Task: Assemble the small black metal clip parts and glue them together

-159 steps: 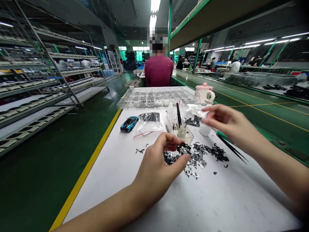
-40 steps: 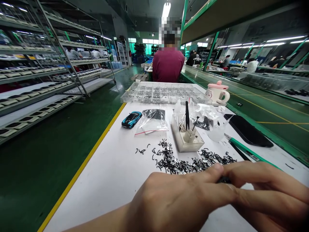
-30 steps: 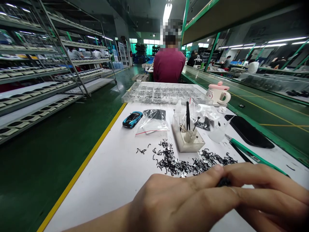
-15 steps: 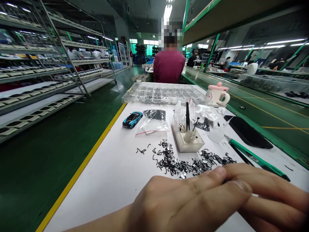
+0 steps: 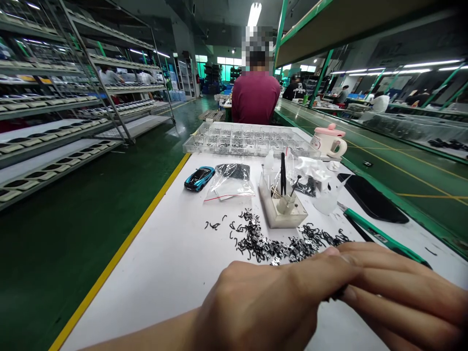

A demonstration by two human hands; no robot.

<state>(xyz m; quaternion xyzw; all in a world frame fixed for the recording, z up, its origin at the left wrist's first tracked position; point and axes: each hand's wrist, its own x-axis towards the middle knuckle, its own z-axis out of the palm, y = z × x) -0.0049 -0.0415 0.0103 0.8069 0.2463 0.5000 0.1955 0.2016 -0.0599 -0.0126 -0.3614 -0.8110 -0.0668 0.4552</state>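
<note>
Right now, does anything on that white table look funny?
A blue toy car sits beside the plastic bag, odd on a work table. Small black parts lie strewn about loose, as if spilled, maybe on purpose.

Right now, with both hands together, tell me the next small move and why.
I'd probably tilt the left hand and right hand together slightly, turning the black piece between them into view: only a dark bit of it shows, the rest is covered, so how it sits can't be checked from here.
</note>
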